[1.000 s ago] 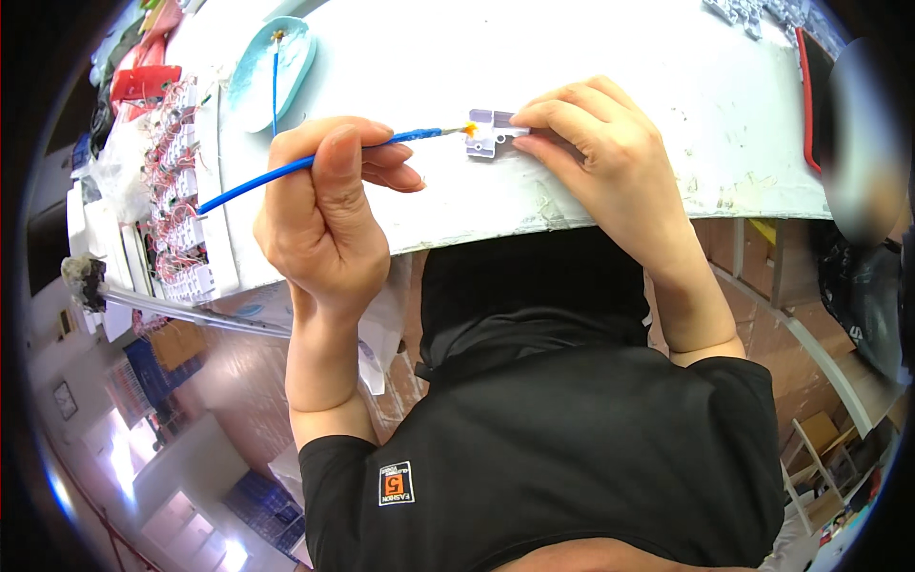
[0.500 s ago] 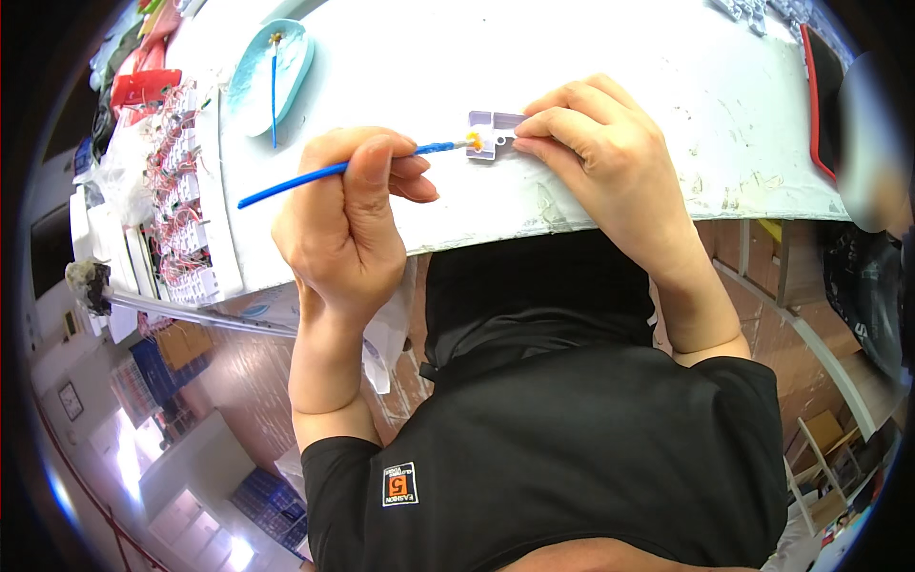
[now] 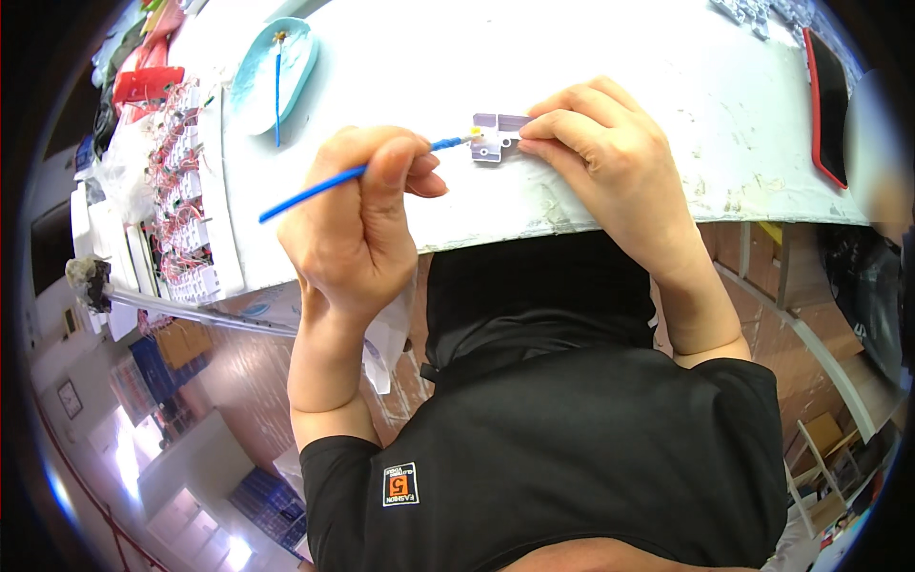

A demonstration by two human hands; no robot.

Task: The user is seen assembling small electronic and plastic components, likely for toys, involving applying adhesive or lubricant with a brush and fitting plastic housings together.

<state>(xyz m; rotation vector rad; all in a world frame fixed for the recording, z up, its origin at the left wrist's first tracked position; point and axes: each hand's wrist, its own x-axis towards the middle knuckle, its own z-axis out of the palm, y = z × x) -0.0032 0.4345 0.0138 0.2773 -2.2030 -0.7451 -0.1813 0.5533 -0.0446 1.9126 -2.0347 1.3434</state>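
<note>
My left hand is closed in a pen-like pinch around a thin blue brush. The brush slants up to the right, and its yellowish tip meets the left part of a small pale-lilac plastic piece. This piece looks like an open shallow housing with walls, small round holes and a narrower arm on its right. Thumb and fingertips of my right hand pinch that arm just above the table, partly covering it.
On the white table, a light-blue oval dish holds a second blue brush. Rows of white parts with red wires line the left edge. At the right lies a red-edged black phone-like device; grey-blue pieces sit farther back.
My left hand has shifted slightly right, and the brush slants more steeply, its tip a little higher on the plastic piece. The piece has moved slightly right in view; my right hand keeps its pinch.
</note>
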